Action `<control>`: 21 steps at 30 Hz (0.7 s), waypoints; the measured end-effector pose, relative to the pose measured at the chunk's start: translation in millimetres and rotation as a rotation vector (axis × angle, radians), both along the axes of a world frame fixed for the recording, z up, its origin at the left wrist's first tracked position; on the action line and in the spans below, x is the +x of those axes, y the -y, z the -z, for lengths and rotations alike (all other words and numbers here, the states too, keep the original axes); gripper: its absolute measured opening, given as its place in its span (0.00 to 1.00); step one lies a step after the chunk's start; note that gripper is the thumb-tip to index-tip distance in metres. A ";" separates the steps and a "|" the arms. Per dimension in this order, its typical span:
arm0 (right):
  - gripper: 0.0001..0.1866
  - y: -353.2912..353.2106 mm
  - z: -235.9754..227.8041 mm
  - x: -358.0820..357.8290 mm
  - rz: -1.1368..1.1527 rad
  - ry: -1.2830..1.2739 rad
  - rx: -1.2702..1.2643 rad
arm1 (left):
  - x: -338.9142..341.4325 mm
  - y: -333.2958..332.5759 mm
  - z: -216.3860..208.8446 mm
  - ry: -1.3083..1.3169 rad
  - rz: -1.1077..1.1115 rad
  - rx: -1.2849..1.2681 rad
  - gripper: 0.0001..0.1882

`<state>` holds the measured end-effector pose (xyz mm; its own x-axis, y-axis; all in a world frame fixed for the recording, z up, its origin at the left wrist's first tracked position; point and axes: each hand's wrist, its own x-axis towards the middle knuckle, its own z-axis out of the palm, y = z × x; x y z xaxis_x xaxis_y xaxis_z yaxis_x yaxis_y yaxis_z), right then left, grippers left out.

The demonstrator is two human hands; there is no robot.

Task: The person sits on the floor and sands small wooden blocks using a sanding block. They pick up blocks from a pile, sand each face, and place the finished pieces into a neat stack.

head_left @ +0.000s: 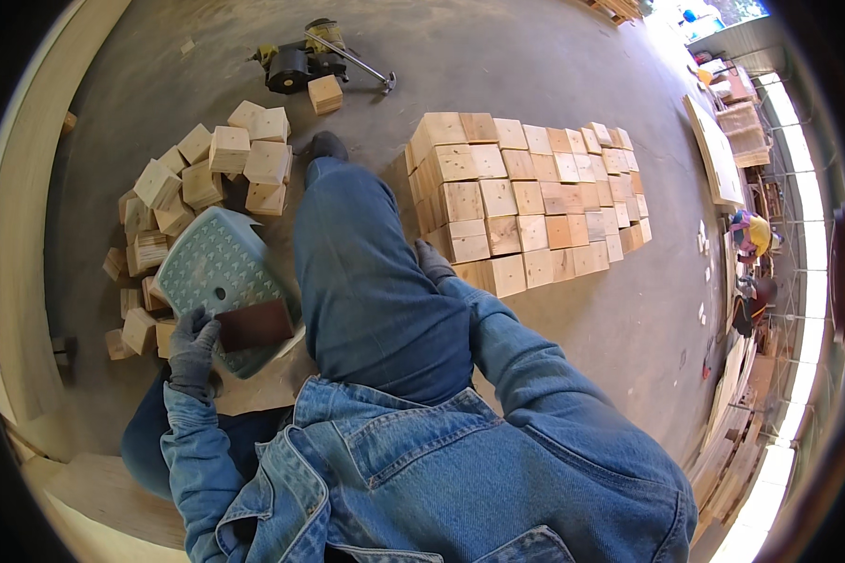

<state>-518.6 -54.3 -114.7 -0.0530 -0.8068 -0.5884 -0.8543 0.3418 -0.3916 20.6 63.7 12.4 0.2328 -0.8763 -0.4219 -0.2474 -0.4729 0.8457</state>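
Note:
My left hand, in a grey glove, grips one end of a flat reddish-brown rectangular block. The block is over the near part of a pale blue-green plastic stool with a patterned top. My gloved right hand is beside my knee, with its fingers stretched out against the near left corner of a stack of wooden blocks. Part of that hand is hidden by the knee and sleeve. Left of the stool lies a loose heap of similar wooden blocks.
A yellow-and-black machine with a hammer across it stands on the concrete floor, a single wooden block beside it. Pale boards run along the left. Far right, a person in yellow is near stacked timber.

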 end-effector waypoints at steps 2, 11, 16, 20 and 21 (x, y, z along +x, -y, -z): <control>0.50 3.4 -17.7 10.4 0.040 -0.019 0.030 | 3.3 -6.8 -4.0 0.008 -0.005 0.010 0.27; 0.50 17.6 -31.6 2.9 0.271 -0.028 0.074 | -5.2 -4.4 -10.1 0.088 0.020 0.019 0.27; 0.39 -0.7 5.9 -22.2 0.167 0.265 0.268 | -15.8 4.6 -8.0 0.015 0.030 0.004 0.27; 0.35 -20.8 -9.7 -17.5 0.157 0.404 0.371 | -8.3 -0.5 -7.9 0.044 0.014 0.005 0.28; 0.34 -23.1 -15.8 -17.3 0.149 0.425 0.375 | -6.3 -3.1 -8.5 0.067 0.017 -0.012 0.27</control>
<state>-536.0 -31.1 -98.9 0.1527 -0.5415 -0.8267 -0.5806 0.6278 -0.5184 14.3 66.8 20.9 0.2451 -0.8854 -0.3951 -0.3119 -0.4578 0.8325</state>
